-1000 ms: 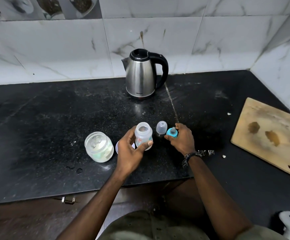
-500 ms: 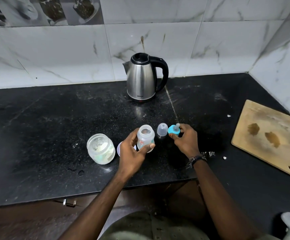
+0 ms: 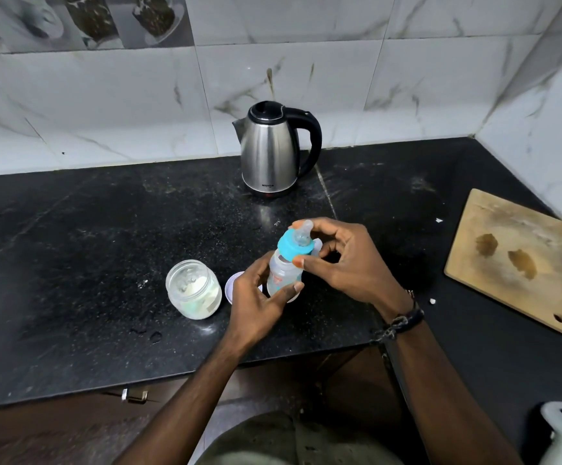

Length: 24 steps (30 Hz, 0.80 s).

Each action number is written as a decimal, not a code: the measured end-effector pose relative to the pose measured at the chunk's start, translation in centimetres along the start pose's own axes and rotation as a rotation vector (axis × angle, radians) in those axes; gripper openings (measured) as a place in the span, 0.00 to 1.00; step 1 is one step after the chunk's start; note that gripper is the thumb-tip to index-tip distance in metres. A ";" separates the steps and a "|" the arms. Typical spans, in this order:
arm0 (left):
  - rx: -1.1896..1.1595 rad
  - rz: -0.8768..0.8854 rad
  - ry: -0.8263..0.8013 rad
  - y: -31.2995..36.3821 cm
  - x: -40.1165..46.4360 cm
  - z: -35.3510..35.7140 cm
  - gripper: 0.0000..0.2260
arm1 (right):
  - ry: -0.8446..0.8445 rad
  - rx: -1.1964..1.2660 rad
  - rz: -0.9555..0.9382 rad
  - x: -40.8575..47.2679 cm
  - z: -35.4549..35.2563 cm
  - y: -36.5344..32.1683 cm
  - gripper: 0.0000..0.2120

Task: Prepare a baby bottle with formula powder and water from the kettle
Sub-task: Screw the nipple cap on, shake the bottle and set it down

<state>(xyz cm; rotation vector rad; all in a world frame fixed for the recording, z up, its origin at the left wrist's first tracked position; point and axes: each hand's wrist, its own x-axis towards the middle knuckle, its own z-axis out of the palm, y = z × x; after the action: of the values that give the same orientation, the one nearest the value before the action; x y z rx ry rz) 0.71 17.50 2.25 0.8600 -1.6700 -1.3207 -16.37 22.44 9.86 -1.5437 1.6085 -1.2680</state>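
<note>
Hands of one person meet over a black countertop (image 3: 71, 250), seen from above. One baby bottle (image 3: 284, 271) stands nearly upright, its long axis leaning slightly so the top tips away toward the wall. The left hand (image 3: 256, 302) grips the bottle's clear body. The right hand (image 3: 343, 260) pinches the blue teat ring (image 3: 291, 248) sitting on the bottle's neck, the clear teat pointing up. One open glass jar (image 3: 193, 290) holding white powder stands just left of the hands, with a small white lid (image 3: 232, 285) between them. One steel kettle (image 3: 271, 151) stands behind, handle to the right. One wooden board (image 3: 511, 260) lies well apart at right.
</note>
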 end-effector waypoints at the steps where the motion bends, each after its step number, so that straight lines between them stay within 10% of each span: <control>1: 0.001 0.006 -0.007 0.0 0.0 -0.1 0.22 | -0.013 -0.032 -0.010 0.0 0.2 0.0 0.23; 24: 0.064 0.084 -0.016 -0.2 0.5 0.4 0.23 | 0.034 -0.370 0.024 0.7 0.9 0.0 0.26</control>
<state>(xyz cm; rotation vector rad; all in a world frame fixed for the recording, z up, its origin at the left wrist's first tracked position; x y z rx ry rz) 0.17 17.15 2.08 0.8094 -1.7498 -1.2262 -15.65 21.53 9.66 -1.7179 1.9614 -1.0282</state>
